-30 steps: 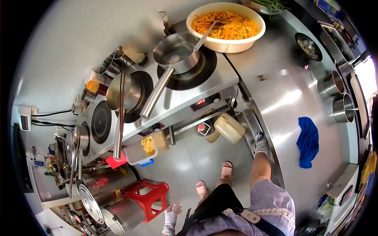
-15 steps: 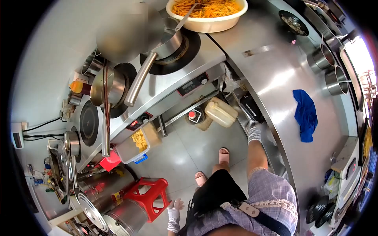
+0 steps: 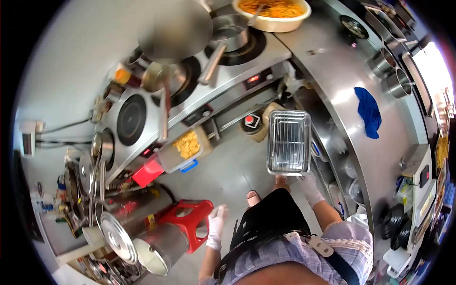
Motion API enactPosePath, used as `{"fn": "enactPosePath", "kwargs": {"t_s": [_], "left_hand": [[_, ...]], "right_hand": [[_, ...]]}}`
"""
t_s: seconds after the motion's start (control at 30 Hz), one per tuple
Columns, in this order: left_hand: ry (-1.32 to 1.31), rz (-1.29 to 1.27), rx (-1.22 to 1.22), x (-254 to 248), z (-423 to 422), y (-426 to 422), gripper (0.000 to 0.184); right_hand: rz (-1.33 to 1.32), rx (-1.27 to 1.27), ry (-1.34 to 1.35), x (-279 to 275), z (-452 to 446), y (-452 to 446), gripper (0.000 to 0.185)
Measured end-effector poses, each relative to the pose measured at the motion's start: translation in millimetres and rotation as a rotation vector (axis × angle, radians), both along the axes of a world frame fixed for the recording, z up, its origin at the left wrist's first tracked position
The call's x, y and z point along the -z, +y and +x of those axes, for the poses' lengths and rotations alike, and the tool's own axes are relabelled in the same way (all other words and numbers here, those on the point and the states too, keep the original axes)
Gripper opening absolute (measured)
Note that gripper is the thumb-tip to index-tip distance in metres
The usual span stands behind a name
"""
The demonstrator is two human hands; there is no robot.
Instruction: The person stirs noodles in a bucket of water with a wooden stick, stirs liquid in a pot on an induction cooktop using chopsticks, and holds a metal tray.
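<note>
My right hand [image 3: 309, 189], in a pale glove, grips the near edge of a rectangular metal tray with a wire rack [image 3: 289, 142], held above the floor beside the steel counter. My left hand [image 3: 216, 227], also gloved, hangs beside the red stool [image 3: 190, 223] with its fingers apart and nothing in it. A jug with a red cap [image 3: 251, 122] stands to the left of the tray. The tray partly covers a pale plastic container [image 3: 271, 110] behind it.
Pots [image 3: 229, 35] stand on the cooktops [image 3: 132, 118] at the left. A white basin of orange shreds [image 3: 280, 24] is at the top. A blue cloth [image 3: 368, 113] lies on the right counter [image 3: 332, 71]. Large metal pots [image 3: 166, 244] stand at the lower left.
My right hand has come out from the space under the counter with the metal tray. My left hand has risen a little. The view has shifted.
</note>
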State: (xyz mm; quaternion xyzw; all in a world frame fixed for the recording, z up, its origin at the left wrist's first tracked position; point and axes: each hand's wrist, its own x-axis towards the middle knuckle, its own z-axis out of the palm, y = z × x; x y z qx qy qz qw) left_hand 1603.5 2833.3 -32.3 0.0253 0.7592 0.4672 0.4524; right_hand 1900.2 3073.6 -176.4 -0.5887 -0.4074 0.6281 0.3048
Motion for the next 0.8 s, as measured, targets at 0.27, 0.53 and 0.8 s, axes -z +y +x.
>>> {"fn": "enactPosePath", "kwargs": {"t_s": [0.27,0.53,0.8], "left_hand": [[-0.004,0.135,0.033,-20,-4,-45,0.028],[0.169,0.185,-0.235,-52,-29,-135,0.012],[0.287,0.280,-0.561,-77,-39,-157,0.003]], "right_hand": [[-0.618,-0.143,0.433,-121,-76,-80,0.014],[-0.538,-0.704,0.347,-180,-186,-134,0.016],[-0.296,-1.256,0.195,-230,-281,-76,0.021]]}}
